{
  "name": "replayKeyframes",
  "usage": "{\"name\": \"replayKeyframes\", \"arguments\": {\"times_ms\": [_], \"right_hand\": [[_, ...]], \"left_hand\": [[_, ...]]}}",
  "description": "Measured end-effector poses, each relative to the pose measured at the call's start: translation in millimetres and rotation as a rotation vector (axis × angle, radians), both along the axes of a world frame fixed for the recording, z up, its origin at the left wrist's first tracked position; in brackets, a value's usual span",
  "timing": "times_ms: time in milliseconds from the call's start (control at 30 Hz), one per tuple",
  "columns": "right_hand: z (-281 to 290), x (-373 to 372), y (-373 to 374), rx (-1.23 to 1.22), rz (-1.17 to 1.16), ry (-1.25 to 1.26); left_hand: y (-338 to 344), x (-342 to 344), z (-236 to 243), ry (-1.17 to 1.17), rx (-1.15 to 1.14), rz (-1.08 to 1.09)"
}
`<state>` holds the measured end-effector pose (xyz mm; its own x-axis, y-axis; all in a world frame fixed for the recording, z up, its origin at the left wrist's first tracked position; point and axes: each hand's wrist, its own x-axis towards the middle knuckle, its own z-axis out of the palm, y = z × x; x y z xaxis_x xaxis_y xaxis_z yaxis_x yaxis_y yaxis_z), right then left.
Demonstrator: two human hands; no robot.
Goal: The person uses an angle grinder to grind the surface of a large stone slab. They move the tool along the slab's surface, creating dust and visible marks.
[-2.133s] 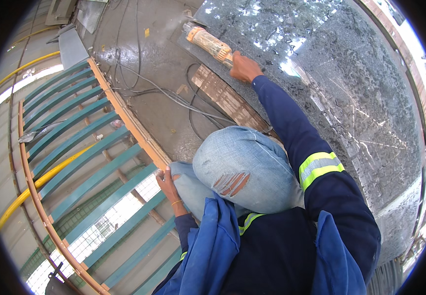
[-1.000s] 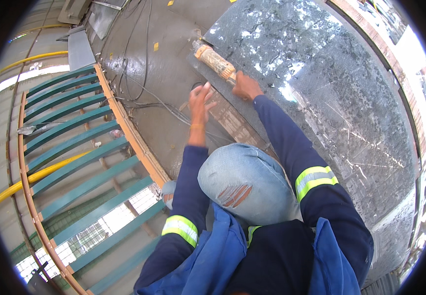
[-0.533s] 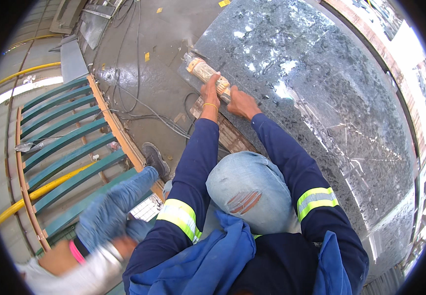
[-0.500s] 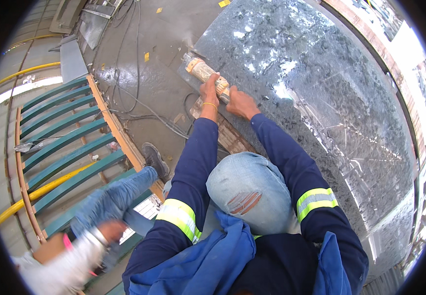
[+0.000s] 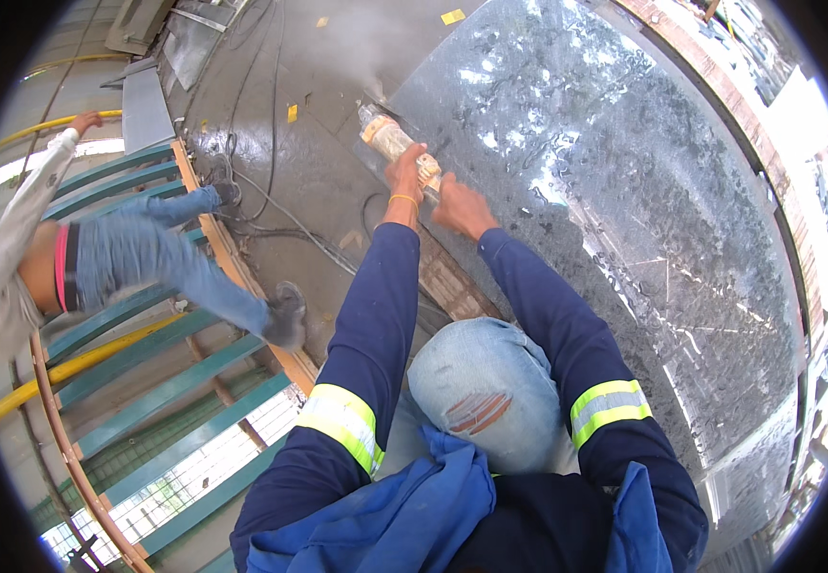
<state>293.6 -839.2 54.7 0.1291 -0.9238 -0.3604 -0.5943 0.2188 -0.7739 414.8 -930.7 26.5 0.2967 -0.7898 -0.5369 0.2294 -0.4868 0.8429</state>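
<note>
**A dusty power tool (image 5: pixel 392 139) at the edge of a big slab (image 5: pixel 615 201)**

The slab is the biggest thing here. It is flat, gray, shiny and wet-looking, and it fills the right side. On the left lies a long frame (image 5: pixel 170 399) with green-blue slats and orange side rails. Another person (image 5: pixel 161 244) in blue jeans has both legs spread wide over it. Next comes the person's own bent knee (image 5: pixel 486 382), in torn jeans, near a brown plank (image 5: pixel 457 285) beside the slab.

The pale orange tool is past the knee, with its far end by the slab's left edge. A puff of gray dust (image 5: pixel 352 43) hangs there. Both hands are on the tool: the left hand (image 5: pixel 404 172) is wrapped around its middle, and the right hand (image 5: pixel 465 206) grips its back end — just beside the left. Thin cables (image 5: pixel 311 235) lie on the floor. The smallest thing is a yellow band (image 5: pixel 402 199) on the left wrist.
</note>
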Motion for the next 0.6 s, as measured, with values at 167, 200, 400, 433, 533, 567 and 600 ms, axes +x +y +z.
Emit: {"name": "replayKeyframes", "arguments": {"times_ms": [167,200,400,433,533,567,600], "right_hand": [[0.7,2.9,-4.0,0.013,-0.004,0.006],[1.6,4.1,-5.4,0.023,-0.002,0.005],[-6.6,-3.1,6.7,-0.048,-0.019,-0.063],[-5.9,-3.3,11.1,-0.045,-0.025,-0.078],[-6.0,-9.2,16.8,-0.035,0.004,-0.049],[-5.8,-8.5,16.5,-0.043,0.001,-0.049],[-6.8,-8.3,16.5,-0.050,-0.003,-0.046]], "left_hand": [[-0.6,-3.9,9.0,-0.040,-0.009,0.051],[-1.5,-3.0,10.3,-0.034,0.001,0.050],[7.0,-9.8,13.7,-0.052,0.006,0.044],[12.1,-11.6,10.7,-0.062,-0.008,0.048],[16.7,-11.5,4.7,-0.065,0.001,0.037],[16.8,-10.6,2.9,-0.061,0.012,0.030],[16.5,-10.7,1.2,-0.046,0.004,0.028]]}}
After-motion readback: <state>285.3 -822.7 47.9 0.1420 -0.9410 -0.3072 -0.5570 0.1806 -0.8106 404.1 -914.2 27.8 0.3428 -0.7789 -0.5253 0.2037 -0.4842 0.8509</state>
